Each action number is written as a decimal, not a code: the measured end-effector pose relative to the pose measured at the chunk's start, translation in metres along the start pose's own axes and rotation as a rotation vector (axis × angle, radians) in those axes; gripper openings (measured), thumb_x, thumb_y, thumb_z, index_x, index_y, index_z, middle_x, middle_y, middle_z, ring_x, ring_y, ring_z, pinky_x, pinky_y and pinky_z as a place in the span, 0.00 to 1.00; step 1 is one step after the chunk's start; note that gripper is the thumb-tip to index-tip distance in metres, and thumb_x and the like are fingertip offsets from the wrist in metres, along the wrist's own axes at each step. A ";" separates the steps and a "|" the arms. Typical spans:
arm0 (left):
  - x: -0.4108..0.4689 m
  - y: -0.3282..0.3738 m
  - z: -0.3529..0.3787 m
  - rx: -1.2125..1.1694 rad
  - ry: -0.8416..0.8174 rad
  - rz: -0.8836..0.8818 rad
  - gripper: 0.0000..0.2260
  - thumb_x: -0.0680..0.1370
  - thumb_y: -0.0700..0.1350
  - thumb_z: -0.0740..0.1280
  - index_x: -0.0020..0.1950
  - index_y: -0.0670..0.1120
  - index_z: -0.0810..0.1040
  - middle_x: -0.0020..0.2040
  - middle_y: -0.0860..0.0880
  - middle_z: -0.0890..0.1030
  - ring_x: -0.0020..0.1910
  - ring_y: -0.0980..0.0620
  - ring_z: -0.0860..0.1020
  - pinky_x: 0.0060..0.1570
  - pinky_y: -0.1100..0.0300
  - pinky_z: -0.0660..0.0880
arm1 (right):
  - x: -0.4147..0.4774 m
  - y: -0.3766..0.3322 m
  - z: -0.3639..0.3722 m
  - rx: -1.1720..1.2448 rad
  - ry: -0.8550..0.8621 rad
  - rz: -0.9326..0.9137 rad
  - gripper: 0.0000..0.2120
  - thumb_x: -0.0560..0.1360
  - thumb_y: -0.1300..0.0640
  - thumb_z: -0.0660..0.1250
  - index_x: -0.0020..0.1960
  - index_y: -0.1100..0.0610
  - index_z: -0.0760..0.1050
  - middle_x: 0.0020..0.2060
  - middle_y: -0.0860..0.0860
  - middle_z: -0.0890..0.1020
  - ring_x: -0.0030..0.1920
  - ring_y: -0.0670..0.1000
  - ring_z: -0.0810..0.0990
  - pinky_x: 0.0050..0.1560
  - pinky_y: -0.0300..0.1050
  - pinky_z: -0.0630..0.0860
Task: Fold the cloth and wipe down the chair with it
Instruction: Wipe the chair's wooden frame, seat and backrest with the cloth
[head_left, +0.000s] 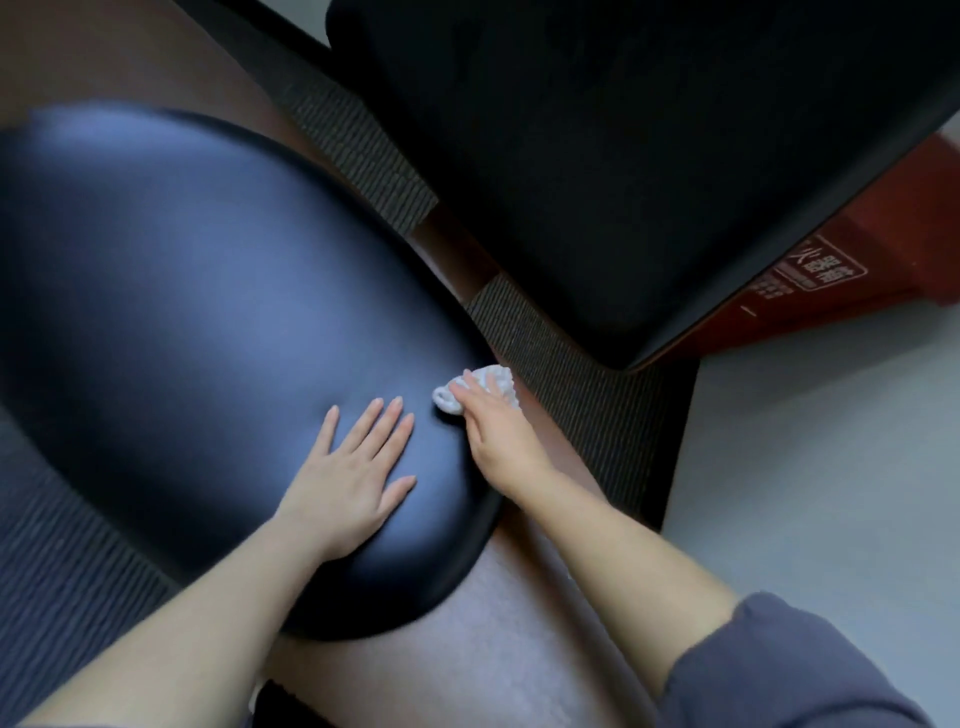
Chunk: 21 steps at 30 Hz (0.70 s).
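Note:
A black padded chair seat (197, 291) fills the left and middle of the head view. My left hand (353, 473) lies flat on its near right part, fingers straight and spread. Just to the right, my right hand (498, 436) grips a small bunched white cloth (493, 384) at the seat's right edge. The cloth touches the rim of the seat, and part of it is hidden under my fingers.
A second black chair or panel (597, 156) stands at the upper right, close to the seat. Behind it sits a red box with printed signs (831, 280). Striped dark carpet (571, 384) and brown carpet tiles lie between, with pale grey floor (831, 467) at the right.

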<state>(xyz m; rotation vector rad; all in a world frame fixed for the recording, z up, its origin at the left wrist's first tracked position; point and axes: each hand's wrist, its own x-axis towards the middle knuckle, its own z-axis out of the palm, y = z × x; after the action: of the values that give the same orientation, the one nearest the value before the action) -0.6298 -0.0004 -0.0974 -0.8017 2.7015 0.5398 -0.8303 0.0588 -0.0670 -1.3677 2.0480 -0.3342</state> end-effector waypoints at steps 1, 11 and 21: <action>-0.015 -0.004 0.000 0.005 -0.006 -0.001 0.29 0.79 0.59 0.52 0.73 0.43 0.72 0.74 0.45 0.70 0.74 0.47 0.66 0.68 0.41 0.56 | -0.008 -0.005 0.013 0.007 0.027 0.020 0.19 0.78 0.64 0.51 0.63 0.60 0.74 0.64 0.58 0.74 0.67 0.59 0.69 0.68 0.49 0.62; -0.097 0.012 -0.069 -0.058 -0.462 -0.106 0.29 0.83 0.56 0.55 0.80 0.46 0.51 0.81 0.47 0.47 0.80 0.49 0.49 0.74 0.48 0.56 | -0.164 -0.070 0.021 0.323 -0.054 0.294 0.16 0.80 0.65 0.56 0.60 0.55 0.78 0.54 0.53 0.80 0.56 0.49 0.75 0.57 0.36 0.66; -0.163 0.083 -0.137 -0.718 0.046 -0.202 0.10 0.74 0.47 0.73 0.54 0.48 0.81 0.50 0.54 0.82 0.49 0.56 0.79 0.54 0.57 0.75 | -0.223 -0.130 -0.047 1.395 0.063 0.694 0.10 0.82 0.64 0.56 0.46 0.64 0.73 0.36 0.59 0.72 0.36 0.53 0.71 0.40 0.46 0.78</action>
<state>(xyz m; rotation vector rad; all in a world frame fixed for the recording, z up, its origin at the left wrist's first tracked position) -0.5656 0.0817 0.1058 -1.2404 2.4056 1.4863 -0.7092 0.1964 0.1209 0.1875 1.5154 -1.1603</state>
